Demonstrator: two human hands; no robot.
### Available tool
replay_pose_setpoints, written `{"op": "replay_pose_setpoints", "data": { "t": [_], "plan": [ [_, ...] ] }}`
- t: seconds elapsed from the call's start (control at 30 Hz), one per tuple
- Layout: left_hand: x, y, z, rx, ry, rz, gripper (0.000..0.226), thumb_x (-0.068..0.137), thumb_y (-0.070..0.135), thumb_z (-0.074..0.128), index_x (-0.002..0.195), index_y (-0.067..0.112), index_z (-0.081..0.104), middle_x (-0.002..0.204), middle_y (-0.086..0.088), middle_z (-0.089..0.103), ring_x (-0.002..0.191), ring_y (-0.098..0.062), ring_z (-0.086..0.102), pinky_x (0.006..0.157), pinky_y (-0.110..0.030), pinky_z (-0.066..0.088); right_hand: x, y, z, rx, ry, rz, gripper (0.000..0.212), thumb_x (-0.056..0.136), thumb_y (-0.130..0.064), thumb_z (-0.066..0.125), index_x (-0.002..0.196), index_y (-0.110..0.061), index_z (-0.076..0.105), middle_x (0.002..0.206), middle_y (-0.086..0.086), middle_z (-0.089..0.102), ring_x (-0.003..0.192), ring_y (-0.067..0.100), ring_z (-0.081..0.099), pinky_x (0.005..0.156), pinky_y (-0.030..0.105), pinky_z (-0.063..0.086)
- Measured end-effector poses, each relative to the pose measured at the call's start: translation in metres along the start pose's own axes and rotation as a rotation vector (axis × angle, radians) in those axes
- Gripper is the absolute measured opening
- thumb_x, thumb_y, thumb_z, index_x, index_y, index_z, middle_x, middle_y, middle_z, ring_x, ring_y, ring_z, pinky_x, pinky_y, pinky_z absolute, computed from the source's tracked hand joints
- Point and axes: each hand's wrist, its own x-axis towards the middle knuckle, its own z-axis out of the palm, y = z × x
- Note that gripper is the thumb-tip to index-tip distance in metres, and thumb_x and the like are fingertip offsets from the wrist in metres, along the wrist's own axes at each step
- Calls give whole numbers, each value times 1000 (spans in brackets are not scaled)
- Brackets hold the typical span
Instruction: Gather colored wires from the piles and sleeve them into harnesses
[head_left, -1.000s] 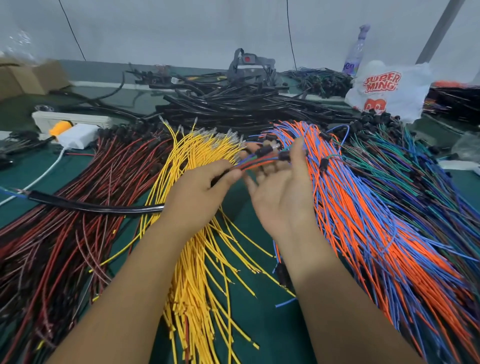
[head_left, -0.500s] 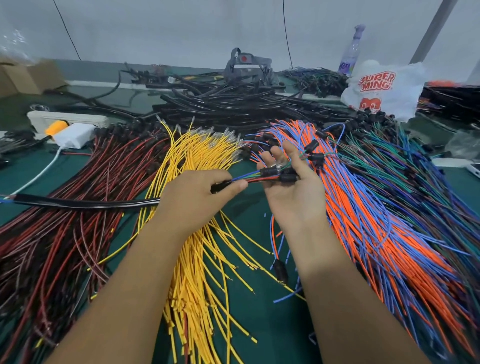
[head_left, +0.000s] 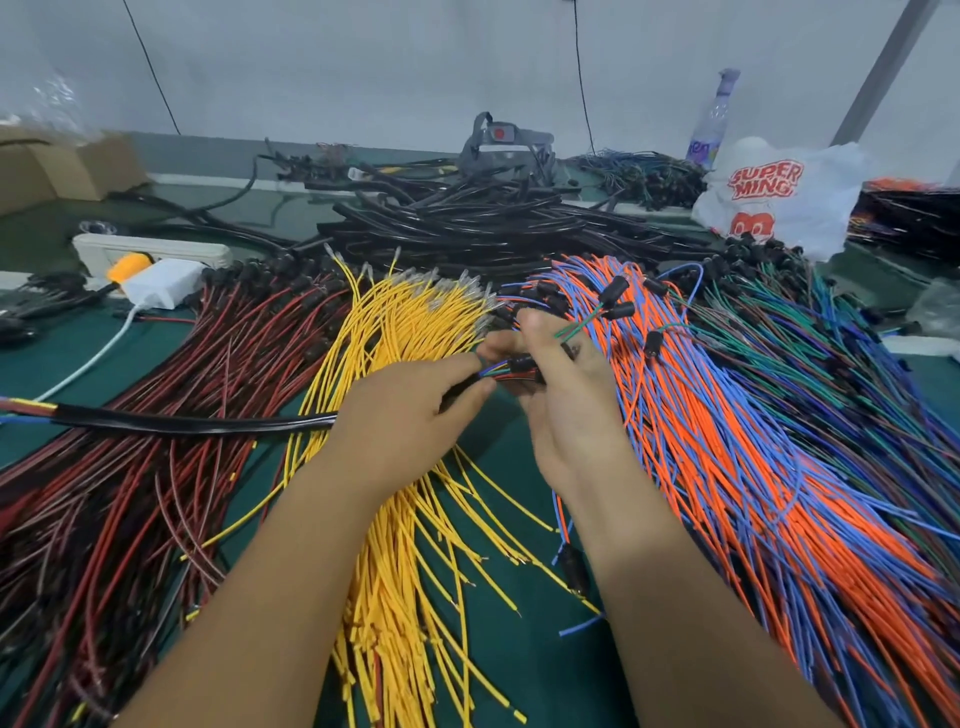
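Green tabletop (head_left: 498, 670): black sleeve (head_left: 197, 422) feeding multicolored wires (head_left: 501, 370) between hands.

Plain pale grey wall (head_left: 363, 62) behind, thin black cords (head_left: 150, 67) hanging down it, slanted grey metal post (head_left: 878, 73) at upper right, green-topped desk (head_left: 519, 649), soft even indoor light

Sleeves (head_left: 483, 228) behind wire piles (head_left: 727, 441)
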Motion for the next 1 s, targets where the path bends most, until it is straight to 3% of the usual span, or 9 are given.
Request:
{"op": "replay_pose_setpoints", "data": {
  "t": [0.1,0.27,0.4,0.5,0.6,0.73,0.83,0.93,1.0],
  "plan": [
    [0,-1,3,67,2,37,29,91,55,39,114,42,51,58,14,45,54,-3,42,47,-26,31,-1,2,0,-97,17,-16,24,99,-21,52,79,-21,65,82,7,73,77,19,69,66,25,52],
    [4,3,6,231,34,61,52,85,64,32,115,26,52,59,17,34,56,-10,37,44,-21,21,-5,8,4,-180,2,18,19,98,-27,54,81,-29,64,97,8,73,88,22,67,72,30,48],
    [2,4,6,212,41,85,49,91,57,33,133,33,39,66,15,43,55,-8,38,43,-19,18,-9,11,4,-145,-5,72,24,97,-27,55,76,-36,64,93,7,67,81,16,60,68,27,46],
    [3,3,8,173,70,98,40,95,44,32,127,25,47,71,12,53,57,-10,41,43,-20,19,-8,13,5,-130,-39,105,16,97,-31,55,84,-36,63,90,3,66,81,15,62,74,31,51],
    [3,3,9,139,97,93,26,97,36,37,109,18,52,83,2,62,63,-19,52,45,-29,32,-7,13,4,-190,-49,108,4,94,-39,57,92,-37,60,93,-2,67,85,12,63,83,33,53],
    [2,2,8,108,84,-21,22,95,41,49,108,26,41,72,11,50,56,-10,46,44,-26,28,-9,11,-1,-360,20,96,18,93,-42,60,89,-24,57,69,-8,63,60,9,58,53,25,46],
    [1,5,9,89,28,-44,25,97,42,46,115,29,34,72,15,42,55,-2,40,46,-21,24,-7,9,0,-384,80,159,24,93,-36,61,85,-14,56,56,-3,57,45,10,51,43,22,38],
    [0,5,1,43,-8,-63,27,100,37,40,125,26,38,93,6,53,75,-15,51,57,-29,37,-3,-1,8,-266,124,206,19,94,-26,61,82,-12,55,53,1,57,41,10,50,39,20,37],
    [-1,-3,-13,111,-13,-52,23,102,36,35,120,24,43,91,4,52,78,-20,52,59,-33,36,4,-16,12,-107,179,186,18,96,-18,58,79,-14,54,50,-2,55,39,7,50,39,18,37]
  ]
}}
